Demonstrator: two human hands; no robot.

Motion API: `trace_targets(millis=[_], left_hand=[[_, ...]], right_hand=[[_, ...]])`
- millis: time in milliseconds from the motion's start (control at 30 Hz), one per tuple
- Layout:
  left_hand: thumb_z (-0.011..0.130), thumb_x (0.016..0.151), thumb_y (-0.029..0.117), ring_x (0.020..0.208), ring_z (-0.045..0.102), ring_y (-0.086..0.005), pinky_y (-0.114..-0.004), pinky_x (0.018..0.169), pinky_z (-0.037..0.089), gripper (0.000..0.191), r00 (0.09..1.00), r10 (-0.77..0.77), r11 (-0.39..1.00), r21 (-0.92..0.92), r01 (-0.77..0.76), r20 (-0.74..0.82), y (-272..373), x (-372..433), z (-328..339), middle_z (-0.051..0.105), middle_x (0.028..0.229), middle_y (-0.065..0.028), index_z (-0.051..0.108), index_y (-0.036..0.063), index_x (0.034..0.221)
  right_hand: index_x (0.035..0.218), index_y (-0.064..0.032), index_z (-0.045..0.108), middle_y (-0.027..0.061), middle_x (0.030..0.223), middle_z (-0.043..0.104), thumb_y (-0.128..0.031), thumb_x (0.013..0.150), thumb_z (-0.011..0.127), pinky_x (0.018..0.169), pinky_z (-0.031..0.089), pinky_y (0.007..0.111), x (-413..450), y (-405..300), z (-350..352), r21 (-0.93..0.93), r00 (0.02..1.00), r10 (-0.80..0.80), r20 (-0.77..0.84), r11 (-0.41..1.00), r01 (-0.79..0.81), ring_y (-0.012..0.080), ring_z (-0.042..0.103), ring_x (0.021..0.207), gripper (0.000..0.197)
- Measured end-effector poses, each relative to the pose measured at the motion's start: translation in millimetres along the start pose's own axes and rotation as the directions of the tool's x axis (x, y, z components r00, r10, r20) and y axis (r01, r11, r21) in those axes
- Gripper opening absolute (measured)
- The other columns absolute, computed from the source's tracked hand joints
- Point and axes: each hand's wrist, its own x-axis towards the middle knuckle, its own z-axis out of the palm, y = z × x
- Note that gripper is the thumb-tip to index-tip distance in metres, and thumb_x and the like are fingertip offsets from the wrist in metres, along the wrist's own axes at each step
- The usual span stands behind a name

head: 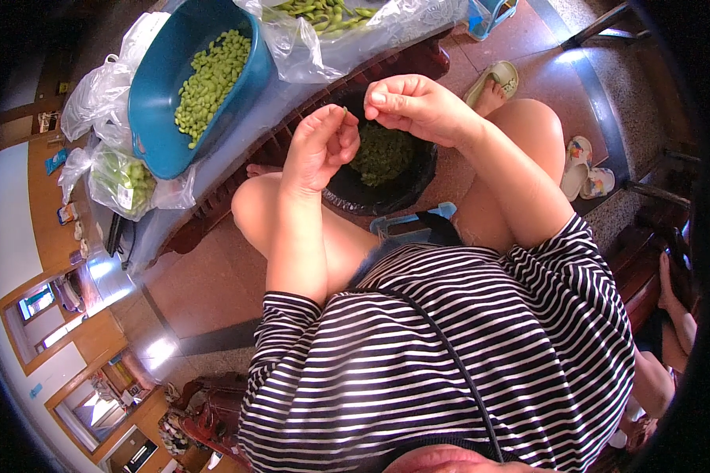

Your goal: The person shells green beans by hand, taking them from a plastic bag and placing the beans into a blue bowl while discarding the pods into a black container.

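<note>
My left hand (pixel 321 145) is raised over a black-lined bucket (pixel 384 204), thumb and forefinger pinched on a small green bit (pixel 345 110), perhaps part of a soybean pod. Close beside it, my right hand (pixel 417 109) has its fingers curled and thumb against the forefinger; whether anything sits between them is hidden. A heap of dull green pod shells (pixel 384 155) lies in the bucket between my knees. On the table ahead, a blue plastic basin (pixel 160 112) holds shelled green soybeans (pixel 213 83). Unshelled soybean pods (pixel 331 15) lie in an open clear plastic bag (pixel 307 56).
A tied plastic bag of green produce (pixel 124 183) sits left of the basin on the plastic-covered table (pixel 225 154). A blue plastic stool (pixel 411 223) is beneath me. Patterned slippers (pixel 586 171) lie on the floor at right. Another person's leg (pixel 674 313) shows at the right edge.
</note>
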Motion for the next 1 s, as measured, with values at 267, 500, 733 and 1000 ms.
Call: trace_targets(millis=[267, 500, 733, 1000], left_hand=[[0.057, 0.090, 0.026, 0.048, 0.046, -0.0113, -0.019, 0.039, 0.028, 0.024, 0.999, -0.022, 1.000, -0.021, 0.023, 0.027, 2, 1, 3, 0.050, 0.059, -0.0022, 0.060, 0.0034, 0.083], [0.052, 0.092, 0.029, 0.049, 0.043, -0.0100, -0.018, 0.040, 0.029, 0.028, 0.999, 0.001, 1.000, 0.019, -0.002, 0.051, 1, -1, 5, 0.044, 0.060, -0.0008, 0.057, 0.0023, 0.087], [0.056, 0.090, 0.030, 0.049, 0.046, -0.0116, -0.019, 0.041, 0.032, 0.028, 0.992, -0.081, 0.994, -0.071, 0.088, 0.092, -3, 0, 1, 0.049, 0.059, -0.0025, 0.057, 0.0035, 0.082], [0.047, 0.095, 0.025, 0.048, 0.043, -0.0100, -0.019, 0.040, 0.029, 0.026, 0.979, 0.024, 0.997, 0.083, -0.007, -0.202, -14, 3, 16, 0.048, 0.062, -0.0023, 0.054, 0.0033, 0.084]], right_hand=[[0.089, -0.0080, 0.066, -0.0044, 0.085, 0.064, -0.025, 0.090, 0.058, 0.063, 0.041, 0.017, 4, 1, 0, -0.074, 0.998, -0.053, 0.034, 0.996, 0.056, 0.0006, 0.050, 0.072, 0.019], [0.091, -0.0011, 0.062, -0.0002, 0.082, 0.058, -0.020, 0.091, 0.056, 0.071, 0.043, 0.021, 15, 7, -2, -0.533, 0.987, -0.121, -0.110, 0.845, 0.045, 0.0066, 0.052, 0.076, 0.020], [0.083, 0.0011, 0.063, 0.0002, 0.083, 0.061, -0.011, 0.083, 0.066, 0.073, 0.046, 0.021, 15, 17, -6, -0.522, 0.978, -0.192, -0.079, 0.844, 0.123, 0.0064, 0.056, 0.080, 0.013], [0.079, 0.0021, 0.063, 0.0099, 0.075, 0.059, -0.009, 0.077, 0.065, 0.064, 0.048, 0.030, 19, 27, 1, -0.881, 0.833, -0.552, 0.022, 0.383, 0.277, 0.0232, 0.060, 0.071, 0.011]])
